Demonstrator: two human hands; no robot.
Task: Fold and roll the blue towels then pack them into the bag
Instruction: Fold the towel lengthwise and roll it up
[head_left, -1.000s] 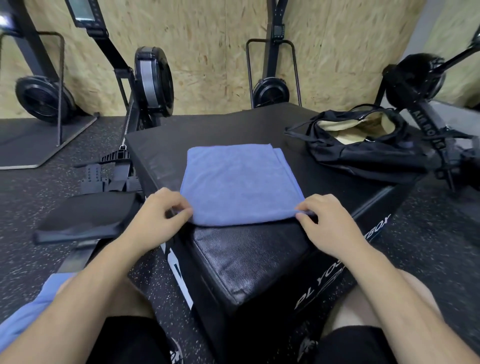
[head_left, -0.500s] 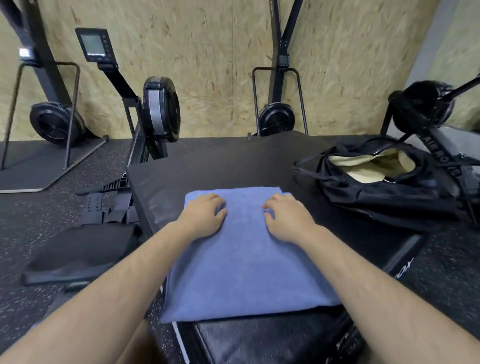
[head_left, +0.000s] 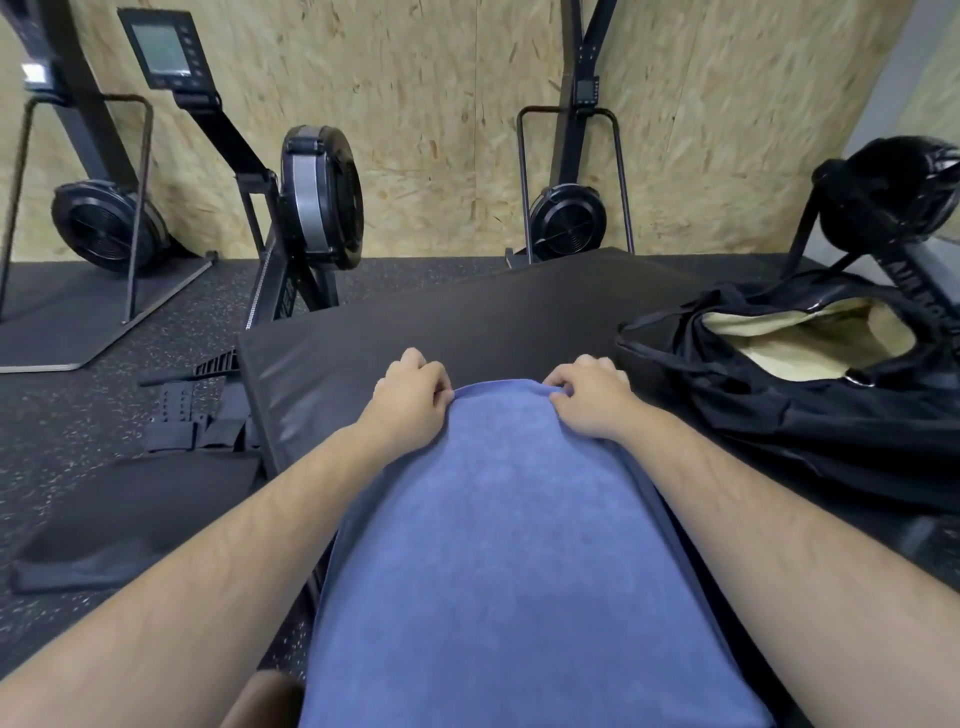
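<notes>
Blue towel (head_left: 519, 545) lies folded flat on the black surface (head_left: 519, 317). My left hand (head_left: 410, 400) and right hand (head_left: 592, 400) each pinch its far edge, bag (head_left: 810, 410) gaping open alongside.

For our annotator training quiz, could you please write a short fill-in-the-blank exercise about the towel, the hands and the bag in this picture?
1. The left hand and the right hand each pinch the ____ edge of the blue towel.
2. The black bag lies to the ____ of the towel.
3. The bag's mouth is ____, showing a cream lining.
4. The towel lies on a ____ padded box.
Missing words: far; right; open; black.
</notes>
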